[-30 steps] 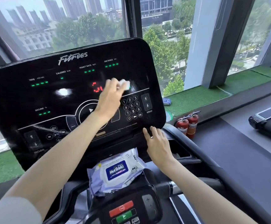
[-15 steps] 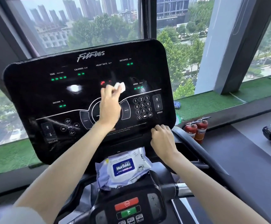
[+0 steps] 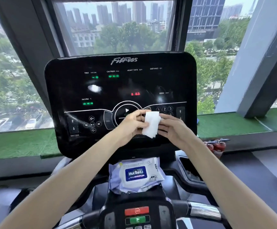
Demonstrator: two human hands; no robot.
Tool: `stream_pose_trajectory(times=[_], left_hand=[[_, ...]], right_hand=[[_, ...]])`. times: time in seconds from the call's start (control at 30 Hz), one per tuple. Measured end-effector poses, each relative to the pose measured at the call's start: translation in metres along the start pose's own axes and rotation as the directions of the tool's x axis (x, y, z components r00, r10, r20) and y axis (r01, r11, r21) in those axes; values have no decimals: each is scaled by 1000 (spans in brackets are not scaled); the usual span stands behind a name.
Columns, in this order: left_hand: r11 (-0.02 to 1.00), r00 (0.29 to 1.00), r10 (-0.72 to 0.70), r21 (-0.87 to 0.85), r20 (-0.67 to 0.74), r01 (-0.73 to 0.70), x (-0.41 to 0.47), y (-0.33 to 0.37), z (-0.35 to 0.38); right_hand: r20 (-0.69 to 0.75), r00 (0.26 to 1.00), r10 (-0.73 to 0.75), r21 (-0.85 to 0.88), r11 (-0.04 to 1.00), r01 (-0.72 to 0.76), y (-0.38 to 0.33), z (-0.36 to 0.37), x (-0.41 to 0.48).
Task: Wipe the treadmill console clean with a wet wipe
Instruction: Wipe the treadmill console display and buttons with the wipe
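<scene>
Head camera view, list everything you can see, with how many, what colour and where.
console: one, black, centre, before the window
wipe: one, white, held in front of the console
wipe pack: one, white and blue, on the ledge under the console
stop button: one, red, bottom centre
start button: one, green, below the red one
fire extinguishers: two, red, right of the console
left hand: one, gripping the wipe
right hand: one, gripping the wipe
</scene>
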State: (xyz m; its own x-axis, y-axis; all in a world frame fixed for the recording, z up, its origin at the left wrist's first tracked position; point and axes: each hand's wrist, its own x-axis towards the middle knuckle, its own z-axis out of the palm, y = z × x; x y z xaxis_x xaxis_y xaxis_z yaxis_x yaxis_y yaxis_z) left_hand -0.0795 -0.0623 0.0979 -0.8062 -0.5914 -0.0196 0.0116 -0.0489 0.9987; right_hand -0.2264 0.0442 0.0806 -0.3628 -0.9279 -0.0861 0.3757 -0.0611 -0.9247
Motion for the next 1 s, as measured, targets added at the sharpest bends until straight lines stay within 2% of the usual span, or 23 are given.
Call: stream_pose_trajectory(times=[0.1,0.17,0.23,0.27,0.4,0.5,0.67,0.77,0.83,0.93,1.0], left_hand=[[996,993,16,86,-115,-6,-8,-1,-8],[989,972,62,148,-225,-29,-14,-4,-13],[959,899,180,275,-399,-71,-19,-8,-17],[954,871,214,285,-441,-91,-21,-9,-19],[993,942,62,116,-331,-24,-28,-8,-23],[997,935,51,70,-352,-28,-29,-9,-30],[997,890,18,73,-456,17,-30,-12,-58],[1000,911,2,26,-413,10,-34,-10,-75],[997,920,30,73,-391,-1,-36,-9,-78],[938,887,206,342,-413,-58,-36,-11,-76],[909,921,242,402,-304,-106,-37,-10,-74]], right_hand=[[48,999,4,-75,997,-1,4,15,5],[14,999,-31,-141,989,33,7,27,7],[-44,995,-85,-200,977,75,8,37,10],[-59,993,-106,-228,969,90,10,42,12],[14,993,-121,-314,942,119,14,60,15],[44,993,-112,-293,949,120,16,70,16],[-3,995,-100,-198,975,97,15,75,20],[-23,998,-61,-115,992,58,15,75,23],[-2,1000,-30,-95,995,29,18,77,25],[41,999,-23,-96,995,27,18,81,27],[83,996,-30,-116,993,39,15,85,26]])
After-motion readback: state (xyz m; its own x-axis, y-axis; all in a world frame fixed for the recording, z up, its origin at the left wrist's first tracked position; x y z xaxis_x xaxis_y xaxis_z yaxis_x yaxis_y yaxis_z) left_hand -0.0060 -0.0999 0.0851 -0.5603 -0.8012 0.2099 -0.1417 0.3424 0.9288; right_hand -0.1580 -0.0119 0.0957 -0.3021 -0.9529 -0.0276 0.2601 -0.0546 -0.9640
